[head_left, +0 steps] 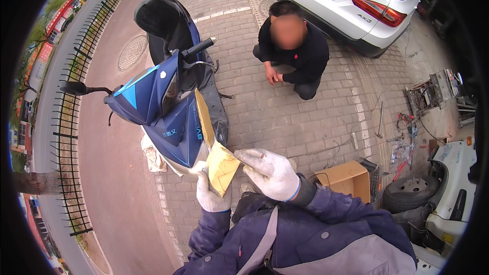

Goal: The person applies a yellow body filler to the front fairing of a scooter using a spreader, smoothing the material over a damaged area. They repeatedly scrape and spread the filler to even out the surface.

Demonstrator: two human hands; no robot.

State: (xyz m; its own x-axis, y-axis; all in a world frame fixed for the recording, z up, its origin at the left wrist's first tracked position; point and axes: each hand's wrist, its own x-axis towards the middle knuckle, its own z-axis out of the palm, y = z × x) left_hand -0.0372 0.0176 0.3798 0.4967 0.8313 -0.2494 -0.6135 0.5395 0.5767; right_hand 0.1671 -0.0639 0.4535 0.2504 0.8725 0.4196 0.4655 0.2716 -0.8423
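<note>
Here's the right grip (pixel 275 175), white-gloved, fingers pinched on the right corner of a creased yellow sheet (pixel 222 167), which hangs between the two hands! The white-gloved left grip (pixel 211 196) sits at the sheet's left edge; how tightly it closes, I cannot tell. Just beyond the grips, a narrow yellow strip (pixel 204 119) runs along the glossy blue scooter (pixel 170 127). Right of them, an open brown cardboard box (pixel 349 177)!

L hand (pixel 211 194) approx. upright, gripping; R hand (pixel 274 174) angled L, pinching; both gloved.
</note>
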